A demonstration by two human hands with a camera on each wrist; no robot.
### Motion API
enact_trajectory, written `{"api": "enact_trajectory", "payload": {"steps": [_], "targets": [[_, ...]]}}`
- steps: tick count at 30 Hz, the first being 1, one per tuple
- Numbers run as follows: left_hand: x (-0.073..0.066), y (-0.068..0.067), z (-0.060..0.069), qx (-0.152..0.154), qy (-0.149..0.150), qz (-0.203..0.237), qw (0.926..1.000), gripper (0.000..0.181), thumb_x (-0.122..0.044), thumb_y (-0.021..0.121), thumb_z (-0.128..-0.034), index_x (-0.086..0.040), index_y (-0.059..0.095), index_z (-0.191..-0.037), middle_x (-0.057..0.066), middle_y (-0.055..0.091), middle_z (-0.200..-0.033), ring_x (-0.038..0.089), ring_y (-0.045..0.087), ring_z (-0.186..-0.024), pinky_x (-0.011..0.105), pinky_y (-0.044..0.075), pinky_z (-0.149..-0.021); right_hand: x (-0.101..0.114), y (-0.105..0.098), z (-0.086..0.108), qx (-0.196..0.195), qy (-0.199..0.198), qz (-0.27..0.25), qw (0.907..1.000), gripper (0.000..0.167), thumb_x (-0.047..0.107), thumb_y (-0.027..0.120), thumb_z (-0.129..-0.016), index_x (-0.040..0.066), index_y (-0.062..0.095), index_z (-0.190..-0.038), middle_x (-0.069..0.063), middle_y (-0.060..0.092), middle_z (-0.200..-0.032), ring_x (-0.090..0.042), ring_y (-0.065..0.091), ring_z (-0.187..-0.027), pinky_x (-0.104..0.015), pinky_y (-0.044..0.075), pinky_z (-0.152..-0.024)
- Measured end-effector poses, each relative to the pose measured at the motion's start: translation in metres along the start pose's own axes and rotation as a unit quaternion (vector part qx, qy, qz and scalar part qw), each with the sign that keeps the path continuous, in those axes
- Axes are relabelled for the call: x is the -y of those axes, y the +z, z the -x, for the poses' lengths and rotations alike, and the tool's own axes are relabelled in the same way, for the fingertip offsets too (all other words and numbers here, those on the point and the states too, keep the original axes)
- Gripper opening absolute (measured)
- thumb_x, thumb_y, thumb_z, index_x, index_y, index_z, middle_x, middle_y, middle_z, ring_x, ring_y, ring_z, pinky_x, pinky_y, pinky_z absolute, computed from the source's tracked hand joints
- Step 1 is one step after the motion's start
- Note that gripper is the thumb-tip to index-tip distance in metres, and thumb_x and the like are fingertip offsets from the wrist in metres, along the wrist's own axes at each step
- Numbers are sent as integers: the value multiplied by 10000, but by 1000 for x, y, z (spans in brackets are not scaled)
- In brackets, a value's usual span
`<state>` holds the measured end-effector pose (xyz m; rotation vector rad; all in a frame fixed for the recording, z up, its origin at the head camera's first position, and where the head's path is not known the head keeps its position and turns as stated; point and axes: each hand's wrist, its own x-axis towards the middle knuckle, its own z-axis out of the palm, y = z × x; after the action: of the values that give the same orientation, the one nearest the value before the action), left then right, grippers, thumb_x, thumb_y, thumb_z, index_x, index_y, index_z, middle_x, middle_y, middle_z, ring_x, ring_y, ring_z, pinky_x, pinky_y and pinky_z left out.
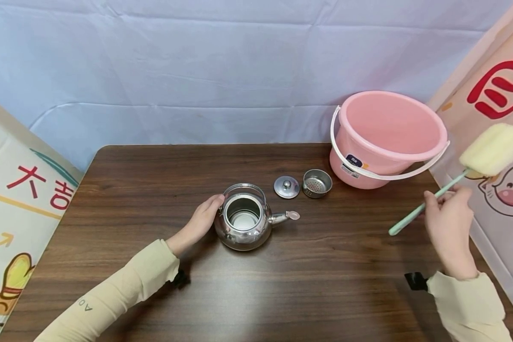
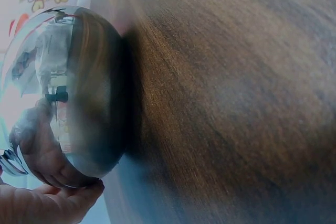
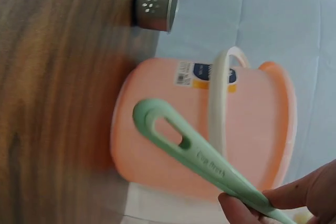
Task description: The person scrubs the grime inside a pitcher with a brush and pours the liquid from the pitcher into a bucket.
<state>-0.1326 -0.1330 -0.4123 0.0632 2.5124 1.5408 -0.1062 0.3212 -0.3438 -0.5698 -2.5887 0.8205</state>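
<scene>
Kettle (image 1: 243, 233), lid (image 1: 287, 188), strainer (image 1: 317, 184), bucket (image 1: 377, 164) on brown table (image 1: 308, 294)

Kettle (image 1: 243, 235): polished silver, mirror finish; spout cap (image 1: 292, 215) pale pink. Lid (image 1: 287, 187): silver. Strainer (image 1: 317, 184): metallic grey, dotted with small perforations.

Brush handle (image 1: 410, 221): mint green. Sponge head (image 1: 491, 149): pale cream-yellow.

Bucket (image 1: 380, 164): pink in the head view, orange-pink in the right wrist view. Bail (image 1: 393, 176): white. Label (image 1: 354, 160): navy, with white and orange areas.

Table (image 1: 282, 285): dark brown, streaked wood grain. Backdrop (image 1: 196, 71): plain pale blue-lavender. Left panel (image 1: 25, 152): off-white, printed with 2 red characters, a yellow-orange stripe and cartoon motifs. Right panel (image 1: 461, 95): pale pink, red lettering, cartoon print. Left sleeve (image 1: 111, 294): cream, dark letters. Right sleeve (image 1: 468, 304): cream.
</scene>
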Motion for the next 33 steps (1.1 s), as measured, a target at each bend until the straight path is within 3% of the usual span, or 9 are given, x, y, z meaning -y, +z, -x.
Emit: {"api": "enact_trajectory", "payload": {"steps": [4,8,11,16,18,23,26,30,33], "targets": [[-1,0,1,21,-39,40,10000,497,-316,332,-983,51,435,-1303,201,449,-1332,285,362,-1273,385,255,-1082,11,-2,4,-311,-338,-8,9989,397,212,492,-923,-8,357,-1225,261,393,-735,90,379,-624,-259,312,-600],[-1,-1,1,47,-80,68,9999,493,-314,333,-983,46,436,-1304,198,451,-1330,281,362,-1272,380,257,-1081,22,-4,9,-431,-692,-82,9966,354,208,490,-930,9,390,-1205,331,365,-730,223,316,-621,-243,310,-597],[-2,-1,1,65,-78,44,9999,510,-326,327,-982,53,425,-1310,204,439,-1340,287,352,-1279,387,250,-1084,29,-4,11,-513,-903,-75,9946,338,192,498,-929,1,403,-1192,253,442,-782,242,303,-645,-278,329,-613],[-2,0,1,92,-65,72,9999,503,-320,326,-984,48,424,-1313,196,439,-1343,279,348,-1283,380,248,-1085,38,-5,14,-666,-1334,-106,9888,303,161,495,-932,-31,435,-1158,-110,597,-877,243,261,-694,-379,351,-642],[-2,0,1,108,-62,95,9999,497,-314,327,-984,46,422,-1314,193,439,-1344,275,347,-1284,376,247,-1086,41,-6,14,-673,-1497,-98,9864,290,153,489,-934,-39,442,-1147,-177,601,-905,235,259,-709,-381,347,-645],[-2,0,1,146,-65,87,9998,518,-321,318,-985,60,398,-1327,202,415,-1361,282,330,-1294,381,235,-1091,48,-8,15,-573,-1750,-36,9829,261,141,479,-937,-42,455,-1122,-174,602,-879,209,284,-721,-270,309,-616],[-2,0,2,137,-42,102,9998,509,-315,323,-985,55,405,-1324,201,421,-1357,280,333,-1292,378,237,-1091,52,-8,15,-553,-1834,12,9815,256,135,474,-939,-42,461,-1124,-183,601,-894,71,388,-728,-275,305,-613],[-2,0,2,128,-29,118,9998,505,-310,326,-985,58,406,-1322,204,421,-1355,282,331,-1293,377,236,-1091,59,-9,15,-547,-1994,45,9784,257,145,447,-951,-35,469,-1132,-189,594,-891,-211,454,-742,-352,320,-628],[-2,0,2,133,-37,117,9998,512,-316,325,-985,60,401,-1325,204,417,-1358,282,328,-1295,378,235,-1091,63,-9,15,-595,-2212,0,9734,240,149,443,-953,-30,486,-1108,-193,574,-848,-279,462,-725,-415,322,-624]]}}
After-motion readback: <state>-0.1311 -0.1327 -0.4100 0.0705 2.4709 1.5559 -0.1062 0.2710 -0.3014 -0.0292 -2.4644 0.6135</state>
